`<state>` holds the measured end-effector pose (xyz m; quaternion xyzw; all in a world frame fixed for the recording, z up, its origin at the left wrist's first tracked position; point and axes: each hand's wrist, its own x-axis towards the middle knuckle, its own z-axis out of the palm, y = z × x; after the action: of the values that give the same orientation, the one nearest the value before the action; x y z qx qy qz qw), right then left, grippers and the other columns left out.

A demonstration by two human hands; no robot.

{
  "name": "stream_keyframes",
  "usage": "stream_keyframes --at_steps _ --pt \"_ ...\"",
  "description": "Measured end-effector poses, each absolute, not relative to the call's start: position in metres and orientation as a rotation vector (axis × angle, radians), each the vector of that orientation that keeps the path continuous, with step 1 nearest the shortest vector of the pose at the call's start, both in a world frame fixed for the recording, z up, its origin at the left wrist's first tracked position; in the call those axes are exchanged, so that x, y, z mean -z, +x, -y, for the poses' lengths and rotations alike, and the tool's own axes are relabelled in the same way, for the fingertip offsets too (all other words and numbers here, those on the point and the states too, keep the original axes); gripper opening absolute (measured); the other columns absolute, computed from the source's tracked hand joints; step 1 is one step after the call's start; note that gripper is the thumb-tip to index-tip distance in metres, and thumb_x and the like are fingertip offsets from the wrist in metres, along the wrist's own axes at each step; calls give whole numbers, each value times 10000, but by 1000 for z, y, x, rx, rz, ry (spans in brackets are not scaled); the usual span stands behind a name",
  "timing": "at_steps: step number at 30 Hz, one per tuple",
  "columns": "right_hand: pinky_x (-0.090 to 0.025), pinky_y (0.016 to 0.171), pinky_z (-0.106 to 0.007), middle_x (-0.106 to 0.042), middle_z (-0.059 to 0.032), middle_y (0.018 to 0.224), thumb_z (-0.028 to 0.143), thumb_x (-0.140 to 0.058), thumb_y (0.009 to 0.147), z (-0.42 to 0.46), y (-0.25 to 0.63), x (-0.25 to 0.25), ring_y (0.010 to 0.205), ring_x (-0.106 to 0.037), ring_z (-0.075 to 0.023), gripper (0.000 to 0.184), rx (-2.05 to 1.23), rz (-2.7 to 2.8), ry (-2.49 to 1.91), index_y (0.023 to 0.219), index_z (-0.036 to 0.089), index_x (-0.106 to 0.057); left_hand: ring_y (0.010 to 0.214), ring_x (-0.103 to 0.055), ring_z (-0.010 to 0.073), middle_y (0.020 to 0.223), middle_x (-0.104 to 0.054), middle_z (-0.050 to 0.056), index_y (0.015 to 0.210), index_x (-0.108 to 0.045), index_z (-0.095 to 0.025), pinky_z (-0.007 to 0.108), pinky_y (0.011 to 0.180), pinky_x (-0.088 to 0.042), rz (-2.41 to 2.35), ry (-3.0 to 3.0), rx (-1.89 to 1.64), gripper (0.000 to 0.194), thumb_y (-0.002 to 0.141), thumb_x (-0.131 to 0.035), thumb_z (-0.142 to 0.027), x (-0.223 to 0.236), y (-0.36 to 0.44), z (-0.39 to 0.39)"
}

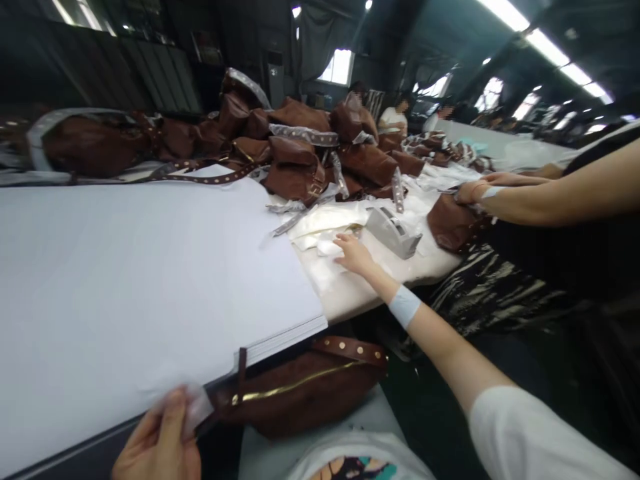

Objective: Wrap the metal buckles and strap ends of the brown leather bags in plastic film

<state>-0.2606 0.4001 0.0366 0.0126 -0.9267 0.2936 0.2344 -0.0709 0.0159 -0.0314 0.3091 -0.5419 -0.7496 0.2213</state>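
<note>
White sheet stack [150, 267] covers the left of the surface [360, 297]; heaped brown bags [300, 147] along the far side. Far R, a co-worker [565, 193] grips another brown bag [450, 223]. Brown zip bag [310, 400] (gold zipper, studded strap) is at the near edge, below the stack. Grey tape dispenser [393, 230] sits R of centre. R hand [356, 255]: wide, empty, near it, contact w/ white wrapping [327, 243] unclear. L hand [163, 433]: narrow, pinching plastic film [197, 408] by the zip bag's L end.
</note>
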Motion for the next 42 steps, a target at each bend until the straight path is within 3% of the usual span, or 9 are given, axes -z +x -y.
stream_keyframes --at_steps 3,9,16,20,23,29,33,37,42 --pt "-522 981 -452 -668 -189 1226 152 -696 837 -373 -242 -25 1077 -625 -292 289 -917 2493 155 1124 117 -709 764 -706 122 876 -782 13 899 -796 -175 143 738 -601 1545 888 2049 523 501 -985 -457 36 -69 -6" --pt "-508 648 -270 -739 -39 784 303 -668 912 -257 -114 -1 687 -648 -165 159 -1752 2618 406 858 183 -756 842 -738 192 923 -795 71 940 -807 -157 172 775 -586 2109 706 1917 549 603 -905 -580 64 -51 2" --pt "-530 782 -305 -780 -68 972 336 -581 979 -176 -85 44 852 -698 -206 271 -2186 2515 428 1090 179 -773 809 -755 221 1014 -789 140 1088 -776 -147 219 618 -597 2026 703 2124 622 699 -844 -627 50 -42 -7" --pt "-537 822 -323 -780 -75 958 429 -677 915 -160 -84 55 869 -704 -224 311 -2536 2253 374 1022 160 -791 699 -741 199 865 -787 137 931 -791 -104 205 587 -591 1695 823 2267 607 528 -975 -519 40 -40 -4" --pt "-493 871 -335 -765 -58 900 494 -681 921 -154 -78 57 891 -680 -217 327 -2469 2224 498 914 197 -815 579 -692 140 720 -759 77 788 -760 -100 165 547 -569 1280 987 2227 523 421 -1029 -358 32 -43 -1" --pt "-399 817 -349 -672 -34 737 616 -634 938 -149 -66 55 795 -563 -187 452 -2288 2291 715 826 227 -835 670 -724 122 820 -767 62 844 -731 -108 146 547 -566 914 961 2172 50 854 -764 -145 14 -56 -4" --pt "-384 783 -351 -631 -32 683 620 -647 927 -144 -64 56 770 -538 -186 464 -2277 2263 793 791 217 -835 737 -741 128 876 -771 67 861 -729 -115 155 588 -577 876 926 2172 74 919 -704 -154 12 -64 -12" --pt "-373 748 -343 -579 -23 648 587 -670 924 -141 -67 58 755 -509 -186 427 -2222 2275 766 795 217 -837 746 -741 133 884 -774 71 863 -740 -117 163 620 -581 895 924 2174 115 849 -804 -211 15 -69 -17" --pt "-378 739 -332 -591 -20 666 502 -686 936 -141 -70 59 757 -513 -182 348 -2196 2278 726 791 221 -832 764 -747 156 866 -779 68 824 -763 -126 188 672 -606 975 847 2153 471 541 -998 -420 22 -66 -23"
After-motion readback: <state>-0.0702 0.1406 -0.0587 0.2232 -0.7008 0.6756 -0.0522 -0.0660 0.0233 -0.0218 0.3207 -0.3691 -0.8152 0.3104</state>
